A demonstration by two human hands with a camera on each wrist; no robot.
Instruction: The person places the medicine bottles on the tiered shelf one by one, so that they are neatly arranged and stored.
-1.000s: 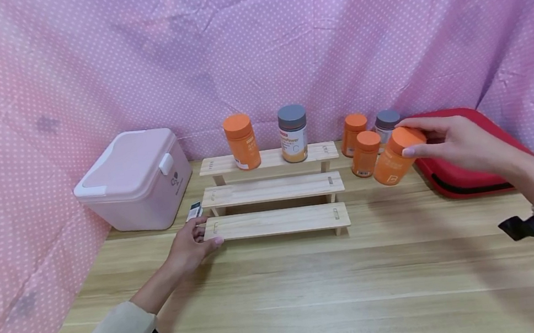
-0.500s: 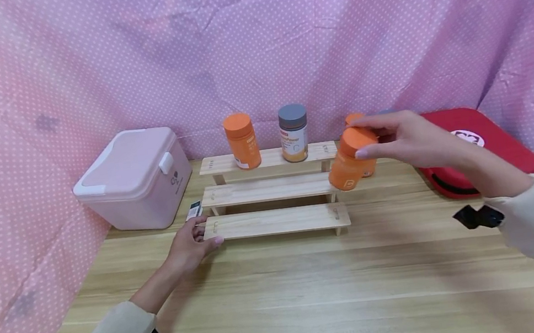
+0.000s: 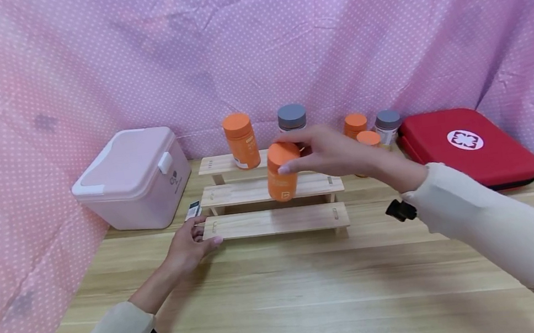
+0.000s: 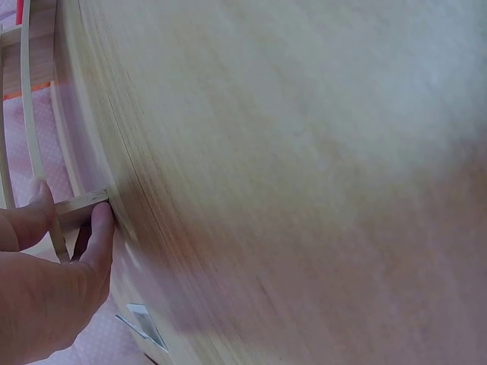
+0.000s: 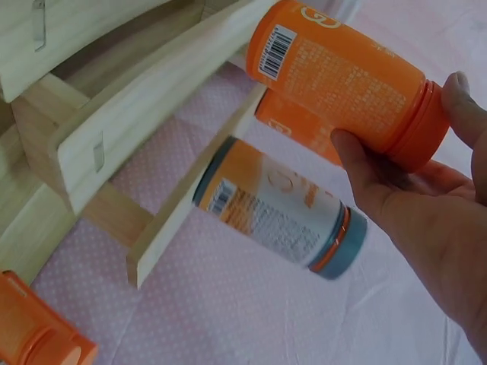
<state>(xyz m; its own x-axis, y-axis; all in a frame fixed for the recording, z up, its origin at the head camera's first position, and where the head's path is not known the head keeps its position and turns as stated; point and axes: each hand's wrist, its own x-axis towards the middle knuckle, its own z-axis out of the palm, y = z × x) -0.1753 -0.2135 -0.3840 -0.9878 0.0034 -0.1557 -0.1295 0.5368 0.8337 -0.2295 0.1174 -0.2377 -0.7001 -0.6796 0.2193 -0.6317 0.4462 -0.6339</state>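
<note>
The rack (image 3: 274,222) looks matt wood, the held bottle (image 3: 281,186) smooth plastic.

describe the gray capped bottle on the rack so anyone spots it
Find the stepped wooden rack. On its top tier, partly behind the right hand in the head view, stands the pale-labelled bottle. Its gray cap sets it apart from the orange bottle sharing that tier.

Wooden rack (image 3: 250,192), red case (image 3: 476,158) on table (image 3: 283,298).

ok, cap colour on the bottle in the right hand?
The cap is orange; the right wrist view shows it best.
</note>
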